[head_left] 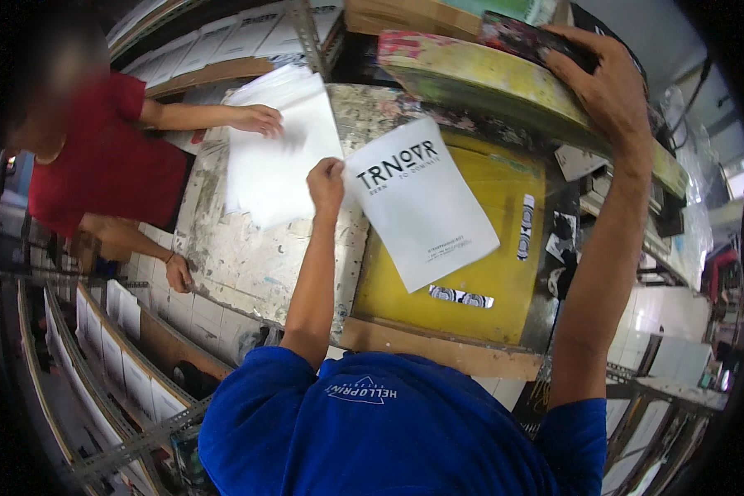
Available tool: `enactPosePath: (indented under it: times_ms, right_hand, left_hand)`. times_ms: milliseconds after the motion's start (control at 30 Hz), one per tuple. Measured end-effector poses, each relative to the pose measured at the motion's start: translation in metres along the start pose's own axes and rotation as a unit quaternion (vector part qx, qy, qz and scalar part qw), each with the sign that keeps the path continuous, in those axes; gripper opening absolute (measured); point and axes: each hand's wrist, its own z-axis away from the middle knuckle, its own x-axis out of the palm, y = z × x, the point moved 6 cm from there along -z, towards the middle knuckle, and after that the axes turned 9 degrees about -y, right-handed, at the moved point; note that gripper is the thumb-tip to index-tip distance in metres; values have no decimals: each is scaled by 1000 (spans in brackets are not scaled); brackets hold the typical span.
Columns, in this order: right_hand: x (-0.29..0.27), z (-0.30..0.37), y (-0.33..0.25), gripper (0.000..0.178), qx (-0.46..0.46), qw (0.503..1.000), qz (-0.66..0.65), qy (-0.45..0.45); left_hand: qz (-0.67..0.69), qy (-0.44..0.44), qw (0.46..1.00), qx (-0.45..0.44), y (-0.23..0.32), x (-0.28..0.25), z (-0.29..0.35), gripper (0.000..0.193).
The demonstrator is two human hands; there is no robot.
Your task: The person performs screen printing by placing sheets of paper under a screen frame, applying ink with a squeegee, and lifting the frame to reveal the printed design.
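My left hand [326, 183] pinches the upper left corner of a white sheet [426, 215] with dark lettering, which lies slanted over a yellow board [504, 306]. Whether it is a single sheet or a flat bag I cannot tell. At the upper right, my right hand [599, 83] is wrapped over a dark, paint-stained bar [525, 40]. This bar rests along a raised, tilted printing screen frame [471, 74] with a yellowish, smeared edge. My right fingertips are partly hidden behind the bar.
A pile of white sheets [285, 157] lies on the stained worktable [240, 256], left of my left hand. A co-worker in a red shirt [107, 157] stands at the left, one hand [258, 120] over that pile. Shelving racks [124, 355] stand at the lower left. Two patterned strips [461, 298] lie on the board.
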Motion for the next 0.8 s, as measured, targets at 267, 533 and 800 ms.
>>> enactPosePath:
  times_ms: [267, 533, 800]
  right_hand:
    - [5, -5, 23, 40, -28, 999, -25, -5]
    - [4, -1, 18, 40, -29, 999, -31, 6]
    - [4, -2, 14, 40, -60, 998, -33, 1]
  left_hand:
    - [23, 183, 982, -36, -106, -182, 39, 10]
    - [-313, 323, 878, 166, 13, -168, 65, 33]
    - [-371, 59, 917, 136, 14, 4, 46, 29]
